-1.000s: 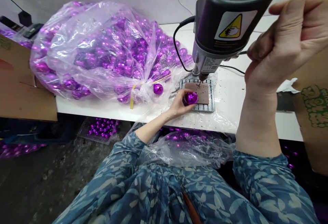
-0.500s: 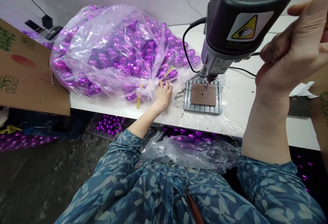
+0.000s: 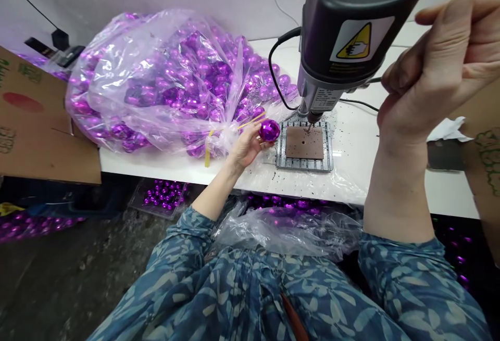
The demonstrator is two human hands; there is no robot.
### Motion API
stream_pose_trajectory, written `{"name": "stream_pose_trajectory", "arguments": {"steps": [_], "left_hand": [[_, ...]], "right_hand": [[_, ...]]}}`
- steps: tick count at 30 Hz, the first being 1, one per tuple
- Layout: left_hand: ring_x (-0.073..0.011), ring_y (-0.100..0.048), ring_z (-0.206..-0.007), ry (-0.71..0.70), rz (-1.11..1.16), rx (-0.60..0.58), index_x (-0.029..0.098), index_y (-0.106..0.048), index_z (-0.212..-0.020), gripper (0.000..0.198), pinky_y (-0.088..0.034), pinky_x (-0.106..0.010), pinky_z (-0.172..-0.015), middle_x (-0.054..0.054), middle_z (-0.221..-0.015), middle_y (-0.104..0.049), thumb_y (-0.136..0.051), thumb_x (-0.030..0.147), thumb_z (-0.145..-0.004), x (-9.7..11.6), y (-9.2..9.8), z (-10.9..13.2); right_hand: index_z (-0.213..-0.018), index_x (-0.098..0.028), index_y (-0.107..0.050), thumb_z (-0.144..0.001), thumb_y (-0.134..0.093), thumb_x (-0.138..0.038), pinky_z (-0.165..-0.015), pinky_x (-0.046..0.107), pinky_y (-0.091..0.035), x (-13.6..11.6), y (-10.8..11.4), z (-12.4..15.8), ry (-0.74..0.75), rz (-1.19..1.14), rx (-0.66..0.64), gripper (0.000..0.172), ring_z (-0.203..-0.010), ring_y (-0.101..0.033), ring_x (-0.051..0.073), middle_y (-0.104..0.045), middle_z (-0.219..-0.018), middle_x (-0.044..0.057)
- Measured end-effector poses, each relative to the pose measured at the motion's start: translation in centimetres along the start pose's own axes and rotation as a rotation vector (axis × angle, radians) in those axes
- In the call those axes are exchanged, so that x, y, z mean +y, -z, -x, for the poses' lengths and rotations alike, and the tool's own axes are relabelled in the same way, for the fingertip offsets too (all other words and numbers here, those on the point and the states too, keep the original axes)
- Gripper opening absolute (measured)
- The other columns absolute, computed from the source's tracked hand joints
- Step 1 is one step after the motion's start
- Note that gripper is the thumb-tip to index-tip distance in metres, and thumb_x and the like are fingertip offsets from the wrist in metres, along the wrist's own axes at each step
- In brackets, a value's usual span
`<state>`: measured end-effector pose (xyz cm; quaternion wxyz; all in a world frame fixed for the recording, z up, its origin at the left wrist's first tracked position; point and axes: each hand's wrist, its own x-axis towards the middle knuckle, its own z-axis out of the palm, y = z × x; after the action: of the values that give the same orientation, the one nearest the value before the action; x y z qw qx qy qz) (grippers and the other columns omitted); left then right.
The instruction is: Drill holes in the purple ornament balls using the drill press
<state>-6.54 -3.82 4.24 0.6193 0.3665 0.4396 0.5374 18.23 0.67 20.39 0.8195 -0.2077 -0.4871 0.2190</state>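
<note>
My left hand (image 3: 247, 146) is closed around a shiny purple faceted ball (image 3: 269, 130), held by the fingertips just left of the drill press base (image 3: 328, 164). My right hand (image 3: 437, 65) is curled around the lever (image 3: 374, 80) on the side of the drill press (image 3: 353, 34); the lever's end is hidden in the fingers. Below the drill bit (image 3: 310, 126) lies a brown square pad (image 3: 304, 149) with a dark hole in it. Dark shavings are scattered over the pad and base.
A large clear plastic bag (image 3: 156, 80) full of purple balls lies on the white table (image 3: 347, 174). Cardboard boxes stand at left (image 3: 42, 133) and right. Under the table edge are an open plastic bag (image 3: 281, 231) of balls and a clear bin (image 3: 150, 200). A black cable loops beside the drill.
My left hand has drawn a purple ball from the mouth of the bag and turned, bringing it rightward near the drill base. My right hand stays on the lever; the view has shifted slightly.
</note>
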Motion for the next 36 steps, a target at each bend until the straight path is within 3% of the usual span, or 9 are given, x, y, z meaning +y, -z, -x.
{"name": "stream_pose_trajectory", "arguments": {"steps": [3, 7, 10, 15, 19, 23, 28, 33, 36], "left_hand": [[-0.0264, -0.078, -0.115, 0.153, 0.146, -0.014, 0.022, -0.073, -0.119, 0.045, -0.069, -0.04, -0.095, -0.011, -0.119, -0.08, -0.08, 0.06, -0.096, -0.6, -1.5, -0.3], [-0.0243, -0.077, -0.12, 0.191, 0.26, 0.031, 0.021, -0.07, -0.119, 0.022, -0.069, -0.042, -0.1, -0.009, -0.12, -0.079, -0.076, 0.032, -0.101, -0.8, -3.3, -0.8], [-0.0233, -0.078, -0.118, 0.241, 0.38, 0.043, 0.018, -0.068, -0.126, 0.023, -0.071, -0.042, -0.1, -0.009, -0.118, -0.08, -0.061, 0.022, -0.105, -0.2, -4.3, -1.1], [-0.0205, -0.081, -0.095, 0.376, 0.406, 0.007, 0.015, -0.067, -0.137, 0.038, -0.067, -0.027, -0.07, -0.013, -0.112, -0.082, -0.045, 0.034, -0.113, 0.4, -4.8, -1.4], [-0.0148, -0.076, -0.075, 0.419, 0.349, -0.009, 0.017, -0.066, -0.142, 0.049, -0.061, -0.023, -0.062, -0.012, -0.108, -0.083, -0.047, 0.053, -0.116, -0.5, -4.7, -1.8], [-0.0147, -0.075, -0.074, 0.317, 0.249, -0.015, 0.021, -0.068, -0.141, 0.05, -0.057, -0.023, -0.06, -0.009, -0.107, -0.083, -0.066, 0.058, -0.108, -1.7, -4.5, -2.0], [-0.0083, -0.069, -0.072, 0.028, -0.028, -0.109, 0.027, -0.073, -0.133, 0.061, -0.055, -0.02, -0.064, -0.001, -0.112, -0.08, -0.099, 0.024, -0.078, -2.8, -4.0, -2.1], [-0.0119, -0.069, -0.077, -0.053, -0.181, -0.134, 0.024, -0.074, -0.124, 0.059, -0.056, -0.024, -0.065, -0.002, -0.107, -0.079, -0.102, 0.039, -0.075, -3.9, -3.8, -3.1], [-0.0131, -0.069, -0.077, -0.041, -0.234, -0.147, 0.022, -0.075, -0.119, 0.057, -0.057, -0.026, -0.067, -0.004, -0.102, -0.079, -0.103, 0.045, -0.075, -4.4, -4.0, -3.9]], "right_hand": [[-0.074, -0.019, -0.065, -0.078, -0.076, -0.052, -0.041, 0.021, -0.014, 0.0, 0.1, 0.1, -0.009, 0.006, -0.003, 0.036, -0.039, -0.036, -0.004, -0.047, -0.052, -0.01], [-0.074, -0.019, -0.066, -0.078, -0.077, -0.052, -0.04, 0.02, -0.013, 0.2, 0.2, 0.2, 0.009, -0.011, -0.008, 0.035, -0.038, -0.035, -0.004, -0.045, -0.051, -0.01], [-0.074, -0.019, -0.066, -0.078, -0.078, -0.053, -0.039, 0.02, -0.015, 0.2, 0.4, 0.3, 0.011, -0.017, -0.015, 0.036, -0.038, -0.036, -0.004, -0.05, -0.053, -0.011], [-0.076, -0.021, -0.067, -0.077, -0.079, -0.054, -0.04, 0.02, -0.018, 0.2, 0.6, 0.4, -0.003, -0.019, -0.015, 0.035, -0.04, -0.04, -0.004, -0.059, -0.06, -0.01], [-0.076, -0.02, -0.067, -0.078, -0.078, -0.054, -0.039, 0.019, -0.02, 0.0, 0.6, 0.4, -0.004, -0.009, -0.023, 0.036, -0.04, -0.04, -0.003, -0.05, -0.055, -0.01], [-0.075, -0.019, -0.064, -0.075, -0.078, -0.057, -0.038, 0.017, -0.019, -0.1, 0.6, 0.3, -0.008, 0.014, -0.033, 0.041, -0.038, -0.04, -0.003, -0.045, -0.054, -0.011], [-0.075, -0.02, -0.065, -0.077, -0.077, -0.059, -0.039, 0.017, -0.019, -0.2, 0.6, 0.3, -0.011, 0.018, -0.037, 0.041, -0.039, -0.04, -0.003, -0.043, -0.054, -0.011], [-0.075, -0.02, -0.065, -0.077, -0.077, -0.06, -0.039, 0.02, -0.018, 0.2, 0.5, 0.4, 0.015, 0.013, -0.016, 0.042, -0.039, -0.038, -0.003, -0.05, -0.057, -0.01], [-0.077, -0.021, -0.065, -0.08, -0.073, -0.063, -0.039, 0.023, -0.017, 0.6, 0.5, 0.6, 0.055, 0.068, 0.007, 0.043, -0.04, -0.036, -0.002, -0.047, -0.057, -0.009]]}}
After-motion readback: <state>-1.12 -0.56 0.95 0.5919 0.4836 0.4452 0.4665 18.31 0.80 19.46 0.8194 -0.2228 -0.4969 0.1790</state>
